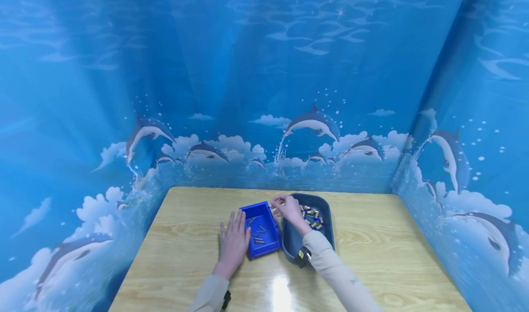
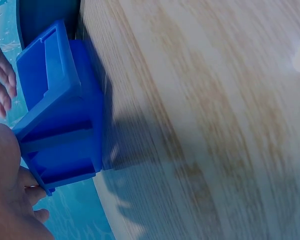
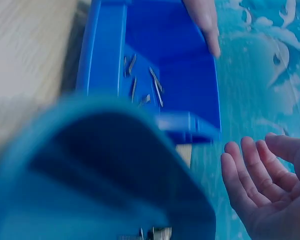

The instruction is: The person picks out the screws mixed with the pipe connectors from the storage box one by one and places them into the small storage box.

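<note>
A small blue plastic bin (image 1: 270,227) holds several thin metal pins (image 3: 156,87), scattered on its floor. My left hand (image 1: 234,243) rests against the bin's left wall with its fingers extended. Close on the right stands a dark grey-blue tub (image 1: 291,237) with several brass-coloured metal pieces (image 1: 312,216), some with blue parts, in its far half. My right hand (image 1: 288,208) hovers over the gap between the two containers, near the bin's far right corner. In the right wrist view its fingers (image 3: 262,172) curve loosely, and nothing shows between them.
Both containers stand on a light wood-grain table (image 1: 194,220). A blue curtain (image 1: 248,73) printed with dolphins and clouds hangs behind the table and along both sides. Light glares off the tabletop in front of the bin.
</note>
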`<state>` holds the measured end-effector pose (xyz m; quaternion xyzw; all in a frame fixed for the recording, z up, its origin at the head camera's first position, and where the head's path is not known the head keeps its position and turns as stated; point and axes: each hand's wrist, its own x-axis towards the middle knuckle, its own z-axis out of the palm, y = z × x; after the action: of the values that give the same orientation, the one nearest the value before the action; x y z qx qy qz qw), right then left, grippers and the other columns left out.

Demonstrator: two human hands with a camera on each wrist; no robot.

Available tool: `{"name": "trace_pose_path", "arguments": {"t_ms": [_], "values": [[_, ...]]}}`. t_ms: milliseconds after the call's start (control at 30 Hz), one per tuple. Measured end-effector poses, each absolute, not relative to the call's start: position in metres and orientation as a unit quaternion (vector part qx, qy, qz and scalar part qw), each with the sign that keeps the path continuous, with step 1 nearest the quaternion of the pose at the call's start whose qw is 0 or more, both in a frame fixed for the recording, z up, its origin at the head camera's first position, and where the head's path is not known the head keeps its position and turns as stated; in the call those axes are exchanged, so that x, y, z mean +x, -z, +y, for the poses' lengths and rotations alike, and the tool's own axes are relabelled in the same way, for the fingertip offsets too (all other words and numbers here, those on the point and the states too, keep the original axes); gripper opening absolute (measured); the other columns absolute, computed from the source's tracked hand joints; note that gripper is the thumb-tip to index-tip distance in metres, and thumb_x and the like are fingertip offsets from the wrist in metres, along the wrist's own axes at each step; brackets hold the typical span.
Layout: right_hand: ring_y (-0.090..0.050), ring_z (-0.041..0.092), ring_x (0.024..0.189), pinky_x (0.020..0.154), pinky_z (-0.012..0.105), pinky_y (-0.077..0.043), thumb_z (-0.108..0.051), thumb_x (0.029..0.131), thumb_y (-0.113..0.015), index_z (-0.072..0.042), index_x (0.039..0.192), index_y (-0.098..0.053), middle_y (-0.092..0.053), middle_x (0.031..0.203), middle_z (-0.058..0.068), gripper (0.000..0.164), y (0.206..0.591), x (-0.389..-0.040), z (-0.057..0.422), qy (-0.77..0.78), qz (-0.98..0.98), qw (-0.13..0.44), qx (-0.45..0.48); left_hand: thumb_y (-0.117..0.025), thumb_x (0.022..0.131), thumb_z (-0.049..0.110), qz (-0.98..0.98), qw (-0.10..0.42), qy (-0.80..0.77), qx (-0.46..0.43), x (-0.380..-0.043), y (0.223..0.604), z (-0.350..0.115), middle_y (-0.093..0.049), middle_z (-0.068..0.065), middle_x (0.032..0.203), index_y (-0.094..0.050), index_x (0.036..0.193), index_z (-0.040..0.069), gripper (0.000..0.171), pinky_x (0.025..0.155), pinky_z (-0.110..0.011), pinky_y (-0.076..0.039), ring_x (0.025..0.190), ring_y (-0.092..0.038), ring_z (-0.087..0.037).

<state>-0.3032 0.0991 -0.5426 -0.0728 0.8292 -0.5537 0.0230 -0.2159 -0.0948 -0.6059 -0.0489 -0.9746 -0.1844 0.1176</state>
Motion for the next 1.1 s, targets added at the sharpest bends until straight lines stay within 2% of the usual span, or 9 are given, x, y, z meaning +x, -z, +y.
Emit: {"name": "trace_pose_path", "arguments": {"t_ms": [200, 400, 633, 700, 933, 1100], "values": [[-0.074, 0.026, 0.066, 0.059, 0.035, -0.063, -0.014, 0.097, -0.069, -0.001, 0.099, -0.074, -0.077, 0.083, 0.011, 0.014, 0.545, -0.313, 0.126, 0.482, 0.876, -0.009, -0.031, -0.047, 0.107, 0.035, -0.973, 0.122, 0.189, -0.048, -0.217, 0.609, -0.095, -0.031, -0.011, 0.165, -0.034, 0.157, 0.005, 0.060, 0.120, -0.068, -0.018, 0.154, -0.019, -0.036], [-0.067, 0.012, 0.058, 0.067, 0.036, -0.058, -0.016, 0.094, -0.072, -0.008, 0.090, -0.075, -0.074, 0.072, 0.002, 0.010, 0.556, -0.319, 0.146, 0.364, 0.931, -0.034, -0.023, -0.048, 0.107, 0.035, -0.975, 0.115, 0.185, -0.041, -0.217, 0.609, -0.094, -0.030, -0.011, 0.165, -0.034, 0.158, 0.006, 0.060, 0.120, -0.068, -0.018, 0.154, -0.019, -0.036], [-0.068, 0.020, 0.068, 0.068, 0.041, -0.059, -0.012, 0.089, -0.077, -0.007, 0.083, -0.076, -0.074, 0.077, 0.003, 0.008, 0.572, -0.321, 0.160, 0.263, 0.964, -0.020, -0.045, -0.048, 0.107, 0.035, -0.977, 0.108, 0.182, -0.038, -0.217, 0.607, -0.093, -0.029, -0.011, 0.165, -0.033, 0.158, 0.006, 0.061, 0.120, -0.068, -0.017, 0.154, -0.018, -0.036], [-0.066, 0.020, 0.067, 0.067, 0.040, -0.058, -0.009, 0.087, -0.078, -0.007, 0.080, -0.075, -0.072, 0.076, 0.003, 0.008, 0.572, -0.320, 0.161, 0.239, 0.969, -0.015, -0.054, -0.048, 0.107, 0.035, -0.977, 0.106, 0.182, -0.038, -0.216, 0.607, -0.094, -0.029, -0.011, 0.165, -0.033, 0.158, 0.006, 0.061, 0.120, -0.068, -0.017, 0.154, -0.018, -0.036], [-0.058, 0.023, 0.057, 0.059, 0.041, -0.055, -0.001, 0.076, -0.079, -0.008, 0.059, -0.062, -0.060, 0.058, 0.003, 0.025, 0.574, -0.322, 0.160, 0.194, 0.978, 0.003, -0.076, -0.049, 0.107, 0.034, -0.975, 0.115, 0.184, -0.041, -0.216, 0.608, -0.094, -0.030, -0.011, 0.165, -0.034, 0.158, 0.006, 0.060, 0.120, -0.068, -0.017, 0.154, -0.019, -0.036], [-0.061, 0.029, 0.060, 0.060, 0.046, -0.057, 0.000, 0.072, -0.079, -0.009, 0.057, -0.061, -0.062, 0.061, 0.007, 0.025, 0.576, -0.325, 0.156, 0.169, 0.983, 0.011, -0.067, -0.051, 0.105, 0.033, -0.974, 0.127, 0.182, -0.045, -0.216, 0.610, -0.094, -0.031, -0.011, 0.164, -0.036, 0.157, 0.006, 0.060, 0.119, -0.069, -0.019, 0.153, -0.021, -0.037]]}}
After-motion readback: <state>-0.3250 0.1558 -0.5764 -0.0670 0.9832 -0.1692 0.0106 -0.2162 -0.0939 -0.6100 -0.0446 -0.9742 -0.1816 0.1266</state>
